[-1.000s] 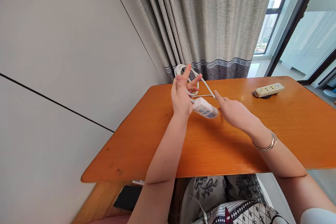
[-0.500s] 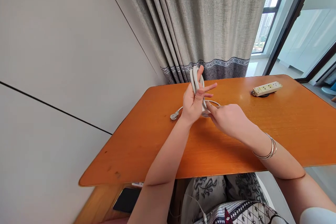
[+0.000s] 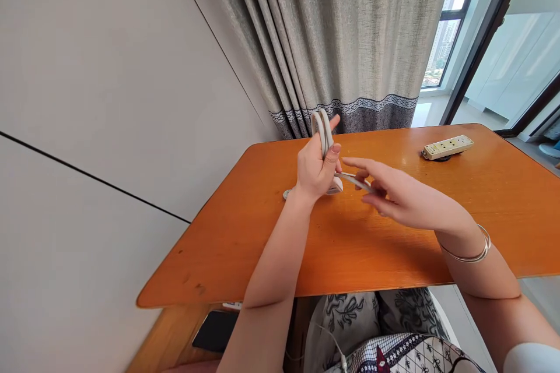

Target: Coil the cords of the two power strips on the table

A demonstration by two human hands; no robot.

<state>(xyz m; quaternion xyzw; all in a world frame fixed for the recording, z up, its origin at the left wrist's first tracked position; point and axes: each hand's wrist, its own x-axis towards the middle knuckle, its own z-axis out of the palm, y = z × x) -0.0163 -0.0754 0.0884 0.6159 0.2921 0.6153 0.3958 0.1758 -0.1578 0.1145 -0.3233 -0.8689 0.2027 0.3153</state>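
Note:
My left hand [image 3: 311, 170] is raised over the table and wrapped around a looped bundle of white cable [image 3: 322, 131]. The loops stand up above its fingers. Just below that hand, a white block [image 3: 336, 186] is partly covered by it; its kind cannot be made out. To the right, my right hand [image 3: 409, 193] has its index finger stretched toward the left hand. A length of the same cable runs from the bundle in between its other fingers and thumb. A grey-white plug [image 3: 286, 194] peeks out left of my left wrist, mostly hidden.
A cream power strip [image 3: 448, 147] lies at the back right of the orange wooden table [image 3: 227, 245]. Below the front edge, a dark phone-like slab [image 3: 214, 331] rests at the left. Behind the table hangs a grey curtain [image 3: 350, 41]; a pale wall [image 3: 87, 99] borders the left.
My right hand has moved right, away from the bundle, with cable now stretched between both hands. My left hand has shifted slightly left and now covers more of the plug.

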